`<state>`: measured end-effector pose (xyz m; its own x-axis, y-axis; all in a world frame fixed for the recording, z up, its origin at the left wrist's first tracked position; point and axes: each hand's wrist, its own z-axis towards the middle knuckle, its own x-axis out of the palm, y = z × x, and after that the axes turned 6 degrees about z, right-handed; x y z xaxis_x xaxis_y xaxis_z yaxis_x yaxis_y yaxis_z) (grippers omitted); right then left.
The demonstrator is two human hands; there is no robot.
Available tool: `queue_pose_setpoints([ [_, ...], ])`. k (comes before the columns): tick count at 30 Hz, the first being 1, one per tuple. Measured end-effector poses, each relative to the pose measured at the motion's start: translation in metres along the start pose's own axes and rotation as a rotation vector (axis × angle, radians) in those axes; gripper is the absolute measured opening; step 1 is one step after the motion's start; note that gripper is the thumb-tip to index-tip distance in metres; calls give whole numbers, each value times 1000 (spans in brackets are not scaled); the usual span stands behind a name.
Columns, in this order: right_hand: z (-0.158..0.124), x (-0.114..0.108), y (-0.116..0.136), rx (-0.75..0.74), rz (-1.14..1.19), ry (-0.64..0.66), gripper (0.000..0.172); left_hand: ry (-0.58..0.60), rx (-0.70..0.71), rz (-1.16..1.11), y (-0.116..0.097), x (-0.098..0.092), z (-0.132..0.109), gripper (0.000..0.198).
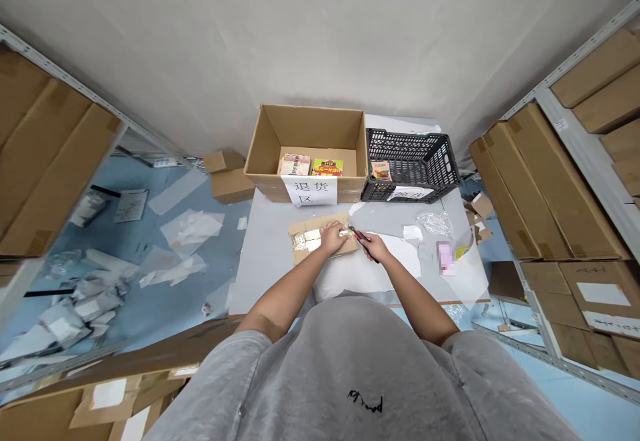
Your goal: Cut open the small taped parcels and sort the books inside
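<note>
A flat cardboard parcel (pixel 326 237) with shiny clear tape and a white label lies on the table in front of me. My left hand (pixel 332 237) grips it on top, the fingers bent near its right end. In my right hand (pixel 374 246) is a black and red box cutter (pixel 361 236), its tip pointing up-left at the parcel's right edge. Whether the blade touches the cardboard is too small to tell. White paper or wrapping (pixel 400 252) spreads under and beside my right hand.
Behind the parcel stand a large open carton (pixel 255 154) with several packs inside and a black plastic crate (pixel 440 161) holding a small pack. Bubble wrap (pixel 435 224) lies to the right. Shelves of boxes flank both sides; paper scraps (pixel 193 231) litter the floor at left.
</note>
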<state>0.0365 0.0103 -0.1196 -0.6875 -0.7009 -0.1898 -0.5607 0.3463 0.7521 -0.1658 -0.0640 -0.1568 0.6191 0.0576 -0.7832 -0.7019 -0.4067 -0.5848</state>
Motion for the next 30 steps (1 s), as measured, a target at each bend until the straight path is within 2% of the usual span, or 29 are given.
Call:
queue_pose_setpoints([
  [4,-5,-3,-3,28,55,38,51,-20,-3,-28,0,2,0,14],
  [10,0,6,1,52,93,11,48,-51,37,-46,1,2,-4,12],
  [15,-7,1,-4,67,112,20,45,5,22,3,-3,-4,3,13],
  [21,-4,3,6,69,84,-17,45,58,24,93,-12,-9,5,19],
  [26,-12,2,2,121,117,22,44,21,5,33,-13,-5,-2,18],
  [30,-9,2,4,104,114,36,45,-3,18,12,-12,-4,-3,19],
])
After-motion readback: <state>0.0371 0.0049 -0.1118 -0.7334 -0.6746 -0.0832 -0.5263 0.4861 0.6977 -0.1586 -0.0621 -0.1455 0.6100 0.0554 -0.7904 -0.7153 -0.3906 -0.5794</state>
